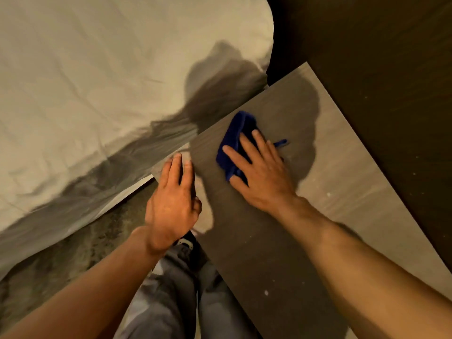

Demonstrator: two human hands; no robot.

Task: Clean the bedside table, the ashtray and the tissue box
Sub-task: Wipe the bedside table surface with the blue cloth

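Two hands on the tabletop [342,167]: right hand [261,172] flat, fingers spread, pressing blue cloth [234,138] mid-surface — left hand [173,199] open at the bedside edge.

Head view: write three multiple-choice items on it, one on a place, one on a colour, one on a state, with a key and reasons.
1. Where does the left hand rest?
A. On the bedside table's corner nearest the bed
B. On the bed sheet
C. On the cloth

2. What colour is the cloth?
A. White
B. Blue
C. Yellow

3. How is the right hand placed on the cloth?
A. Lifted clear above it
B. Clenched in a fist beside it
C. Pressed flat on it, fingers spread

Key:
1 A: its fingers lie on the corner of the bedside table, beside the bed sheet.
2 B: the cloth shows deep blue against the grey-brown top.
3 C: the palm covers the cloth and the fingers fan out across it, against the tabletop.
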